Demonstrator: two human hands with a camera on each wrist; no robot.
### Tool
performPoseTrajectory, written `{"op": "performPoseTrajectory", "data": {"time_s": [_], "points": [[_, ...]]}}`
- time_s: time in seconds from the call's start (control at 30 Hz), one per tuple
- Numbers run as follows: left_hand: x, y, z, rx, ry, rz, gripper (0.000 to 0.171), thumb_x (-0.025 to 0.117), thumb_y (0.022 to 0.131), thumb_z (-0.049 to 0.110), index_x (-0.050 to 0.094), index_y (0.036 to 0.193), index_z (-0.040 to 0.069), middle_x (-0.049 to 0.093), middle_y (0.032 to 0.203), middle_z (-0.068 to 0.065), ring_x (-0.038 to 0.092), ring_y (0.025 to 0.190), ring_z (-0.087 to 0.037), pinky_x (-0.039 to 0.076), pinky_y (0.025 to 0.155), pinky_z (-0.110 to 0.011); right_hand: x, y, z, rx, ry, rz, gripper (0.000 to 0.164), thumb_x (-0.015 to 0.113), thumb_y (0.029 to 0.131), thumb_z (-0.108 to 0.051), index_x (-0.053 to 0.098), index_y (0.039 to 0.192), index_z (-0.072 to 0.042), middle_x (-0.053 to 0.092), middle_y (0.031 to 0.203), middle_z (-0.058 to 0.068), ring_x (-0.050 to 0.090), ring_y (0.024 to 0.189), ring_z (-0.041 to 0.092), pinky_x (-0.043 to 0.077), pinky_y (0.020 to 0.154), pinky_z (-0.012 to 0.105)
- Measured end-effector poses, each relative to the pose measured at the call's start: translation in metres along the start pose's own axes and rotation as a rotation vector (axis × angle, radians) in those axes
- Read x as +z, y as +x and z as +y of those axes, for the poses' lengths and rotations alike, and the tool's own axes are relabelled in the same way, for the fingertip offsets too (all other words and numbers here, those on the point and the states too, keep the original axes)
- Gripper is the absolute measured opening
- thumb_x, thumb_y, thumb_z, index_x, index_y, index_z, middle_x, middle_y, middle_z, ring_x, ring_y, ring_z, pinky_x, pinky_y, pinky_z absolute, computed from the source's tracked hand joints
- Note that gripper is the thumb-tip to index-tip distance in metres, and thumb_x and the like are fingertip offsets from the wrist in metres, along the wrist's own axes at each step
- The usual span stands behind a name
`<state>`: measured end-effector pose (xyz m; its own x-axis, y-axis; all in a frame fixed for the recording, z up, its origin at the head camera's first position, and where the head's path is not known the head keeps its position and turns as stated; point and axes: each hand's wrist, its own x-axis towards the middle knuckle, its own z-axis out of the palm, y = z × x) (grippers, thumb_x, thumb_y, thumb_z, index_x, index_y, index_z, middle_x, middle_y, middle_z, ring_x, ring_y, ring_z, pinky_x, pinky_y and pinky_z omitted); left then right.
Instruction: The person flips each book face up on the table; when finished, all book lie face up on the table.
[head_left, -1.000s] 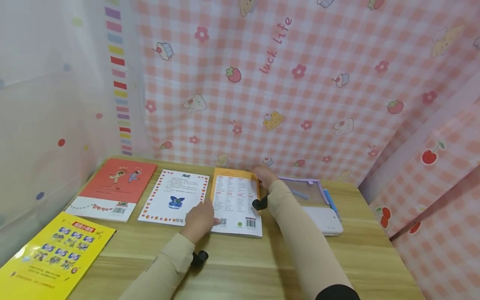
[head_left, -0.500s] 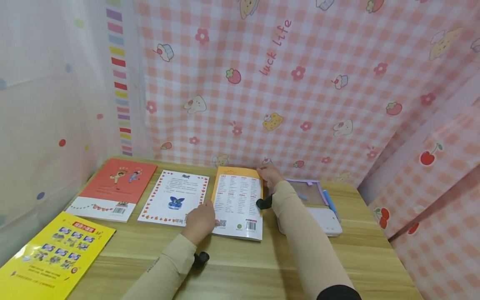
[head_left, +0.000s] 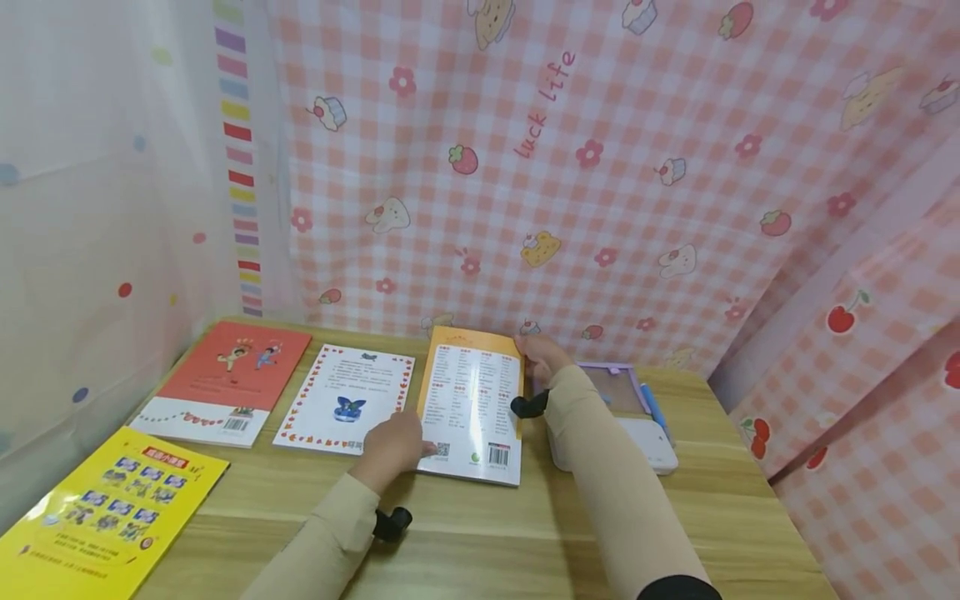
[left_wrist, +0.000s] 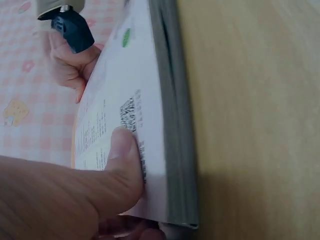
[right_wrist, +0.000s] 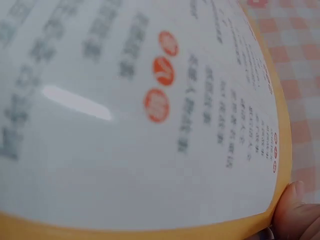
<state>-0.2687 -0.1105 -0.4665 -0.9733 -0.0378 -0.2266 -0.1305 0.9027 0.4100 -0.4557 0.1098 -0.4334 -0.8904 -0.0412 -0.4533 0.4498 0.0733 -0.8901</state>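
Observation:
A book with an orange border (head_left: pixel 472 408) lies face down between my hands, its white back printed with columns of text. My left hand (head_left: pixel 392 450) grips its lower left corner; in the left wrist view the thumb (left_wrist: pixel 124 160) presses on the cover near a QR code, with fingers beneath. At the upper right corner my right hand (head_left: pixel 546 357) pinches the edge, the thumb (right_wrist: pixel 290 210) on top. The far end of the book is raised and the cover bows in the right wrist view. Left of it lies a white booklet (head_left: pixel 382 387) with a leaf border.
Farther left are a red-and-white book (head_left: pixel 240 375) and a yellow book (head_left: pixel 97 517) at the table's edge. Beyond my right forearm lie a white case (head_left: pixel 648 446), a purple-edged mesh pouch (head_left: pixel 626 387) and a blue pen (head_left: pixel 655 408). A checked curtain (head_left: pixel 480 208) hangs behind the table (head_left: pixel 465 550).
The far end of the orange-bordered book has come up, with my right hand now pinching its upper corner. My left hand keeps its grip near the lower left. The view has tilted slightly.

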Motion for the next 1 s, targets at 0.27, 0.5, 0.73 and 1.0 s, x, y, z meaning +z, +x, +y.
{"op": "performPoseTrajectory", "data": {"time_s": [0.27, 0.5, 0.73, 1.0], "points": [[-0.015, -0.007, -0.011, 0.107, -0.072, -0.039, 0.053, 0.081, 0.085, 0.044, 0.064, 0.107, -0.001, 0.067, 0.096, -0.014, 0.058, 0.078, -0.024, 0.051, 0.071, -0.041, -0.001, -0.005, -0.004, -0.016, 0.088, -0.014, 0.017, 0.054, 0.106, -0.016, 0.061, 0.098, -0.003, 0.066, 0.088, 0.009, 0.063, 0.079, 0.02, 0.053, 0.072, 0.03], [-0.02, -0.007, -0.025, 0.196, -0.322, -0.168, 0.038, 0.079, 0.089, 0.037, 0.066, 0.108, 0.006, 0.067, 0.093, -0.004, 0.057, 0.081, -0.019, 0.049, 0.079, -0.038, 0.0, -0.009, -0.004, -0.04, 0.088, -0.047, 0.018, 0.054, 0.106, -0.015, 0.06, 0.093, -0.004, 0.066, 0.08, 0.006, 0.064, 0.072, 0.017, 0.053, 0.067, 0.028], [-0.022, -0.007, -0.037, 0.23, -0.614, -0.335, 0.026, 0.069, 0.098, 0.022, 0.065, 0.112, 0.0, 0.073, 0.09, -0.007, 0.069, 0.072, -0.022, 0.056, 0.067, -0.035, 0.001, -0.012, -0.01, -0.016, 0.115, -0.03, 0.015, 0.056, 0.105, -0.015, 0.059, 0.093, -0.006, 0.067, 0.083, 0.007, 0.064, 0.074, 0.018, 0.053, 0.065, 0.03], [-0.03, -0.009, -0.047, 0.258, -0.755, -0.401, 0.031, 0.068, 0.098, 0.01, 0.045, 0.11, -0.007, 0.071, 0.088, -0.017, 0.073, 0.073, -0.025, 0.06, 0.067, -0.035, 0.001, -0.013, -0.014, -0.017, 0.132, -0.039, 0.011, 0.055, 0.105, -0.013, 0.059, 0.099, -0.005, 0.069, 0.086, 0.01, 0.067, 0.075, 0.02, 0.056, 0.064, 0.034]]}}
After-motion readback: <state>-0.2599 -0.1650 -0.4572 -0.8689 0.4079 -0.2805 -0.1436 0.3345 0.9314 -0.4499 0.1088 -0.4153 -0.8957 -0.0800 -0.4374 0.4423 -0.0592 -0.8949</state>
